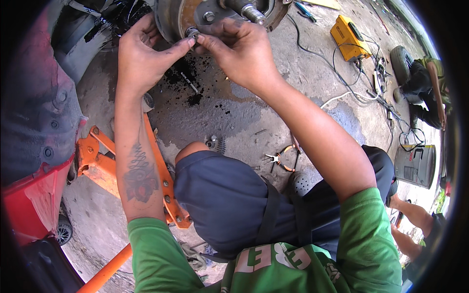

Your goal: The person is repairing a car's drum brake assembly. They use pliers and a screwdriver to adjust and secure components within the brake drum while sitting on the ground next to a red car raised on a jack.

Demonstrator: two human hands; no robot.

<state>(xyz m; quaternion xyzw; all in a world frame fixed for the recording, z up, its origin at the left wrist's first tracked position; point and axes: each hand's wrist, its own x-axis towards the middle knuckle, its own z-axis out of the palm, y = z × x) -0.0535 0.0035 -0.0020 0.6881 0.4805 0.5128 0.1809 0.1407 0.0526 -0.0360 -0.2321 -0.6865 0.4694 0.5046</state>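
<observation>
Where thumbs [180, 49] converge: ribbed metal fitting [192, 32], at tips
Left hand [140, 59]: fingers curled
Right hand [246, 52]: likewise
Pinch: cannot tell

A round metal wheel assembly [168, 22] sits at the top centre of the frame, cut off by the upper edge, its worn grey rim curving around a brownish curved band [187, 13]. A bolt head [209, 16] shows inside, and a stout shaft [251, 13] — threaded toward its tip — juts down and right. At the lower left of the assembly is a small ridged metal piece [192, 32], partly covered; its full shape cannot be told.
</observation>
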